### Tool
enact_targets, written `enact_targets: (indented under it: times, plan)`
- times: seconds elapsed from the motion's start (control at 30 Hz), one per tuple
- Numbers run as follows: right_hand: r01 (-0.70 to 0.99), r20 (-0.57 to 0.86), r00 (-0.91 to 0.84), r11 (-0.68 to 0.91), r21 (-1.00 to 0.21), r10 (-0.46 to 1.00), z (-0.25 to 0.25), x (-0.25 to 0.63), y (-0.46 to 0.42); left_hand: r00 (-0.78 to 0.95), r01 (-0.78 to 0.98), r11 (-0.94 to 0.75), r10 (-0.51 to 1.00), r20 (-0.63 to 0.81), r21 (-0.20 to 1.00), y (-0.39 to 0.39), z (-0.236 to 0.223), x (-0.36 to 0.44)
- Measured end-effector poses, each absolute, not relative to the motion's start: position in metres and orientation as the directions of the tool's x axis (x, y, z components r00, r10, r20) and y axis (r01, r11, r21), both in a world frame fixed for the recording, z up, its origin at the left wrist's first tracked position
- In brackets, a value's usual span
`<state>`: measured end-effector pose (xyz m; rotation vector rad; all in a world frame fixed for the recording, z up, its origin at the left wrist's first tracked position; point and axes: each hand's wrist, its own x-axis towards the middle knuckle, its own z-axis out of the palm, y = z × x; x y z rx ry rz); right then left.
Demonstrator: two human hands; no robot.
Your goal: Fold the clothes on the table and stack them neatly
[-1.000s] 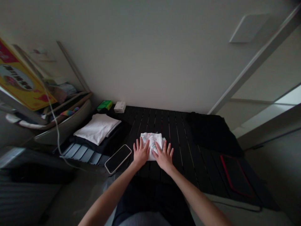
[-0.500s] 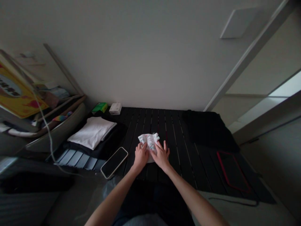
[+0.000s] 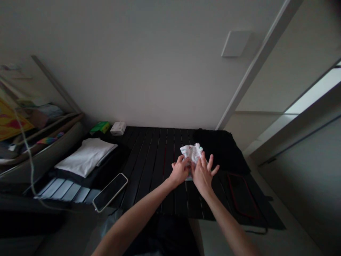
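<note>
A small, crumpled white cloth [image 3: 192, 152] with faint coloured print is between my two hands, above the right part of the black slatted table [image 3: 149, 156]. The fingers of my left hand [image 3: 179, 172] are curled onto its left side. My right hand [image 3: 203, 175] grips its near right side with thumb and forefingers, while the outer fingers spread away to the right. The cloth's lower part is partly hidden behind the hands. Just right of it lies a folded black cloth [image 3: 222, 147].
On the left, a folded white garment [image 3: 86, 156] lies on dark fabric, with a phone [image 3: 110, 192] nearby. A green box [image 3: 100, 127] and a white box [image 3: 118, 128] stand against the wall. A red-edged dark tablet-like object [image 3: 243, 195] lies at front right.
Both hands have moved right across the table with the white cloth, closer to the black cloth. The outer fingers of my right hand have spread wider. The camera view has turned right.
</note>
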<state>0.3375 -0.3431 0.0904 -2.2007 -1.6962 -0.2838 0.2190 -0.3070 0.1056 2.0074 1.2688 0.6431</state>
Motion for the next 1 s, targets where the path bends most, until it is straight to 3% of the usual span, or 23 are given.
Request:
enact_targets:
  times: [0.13,0.23,0.4,0.5,0.63,0.77,1.0]
  plan:
    - [0.92,0.515,0.382,-0.37,-0.131,0.767,0.11,0.39,-0.314,0.574,0.363,-0.364,0.812,0.102,0.858,-0.285,0.121,0.266]
    - [0.892,0.552,0.434,-0.426,-0.152,0.712,0.107,0.421,-0.291,0.64,0.356,-0.412,0.761,0.102,0.839,-0.282,0.129,0.278]
    - [0.911,0.282,0.412,-0.397,-0.11,0.866,0.051,0.432,-0.279,0.607,0.486,-0.425,0.793,0.055,0.764,-0.299,0.113,0.249]
    - [0.901,0.247,0.434,-0.425,-0.09,0.866,0.025,0.422,-0.281,0.554,0.588,-0.396,0.833,0.006,0.705,-0.309,0.096,0.21]
    - [0.905,0.31,0.418,-0.419,-0.067,0.854,0.024,0.4,-0.284,0.404,0.726,-0.346,0.914,0.039,0.594,-0.313,0.081,0.143]
    - [0.948,0.346,0.317,-0.309,-0.08,0.883,0.03,0.357,-0.301,0.09,0.859,-0.148,0.986,0.139,0.49,-0.307,0.081,0.063]
    - [0.991,0.308,0.123,-0.1,-0.09,0.943,0.036,0.29,-0.332,-0.254,0.946,0.171,0.918,0.304,0.275,-0.285,0.113,-0.074]
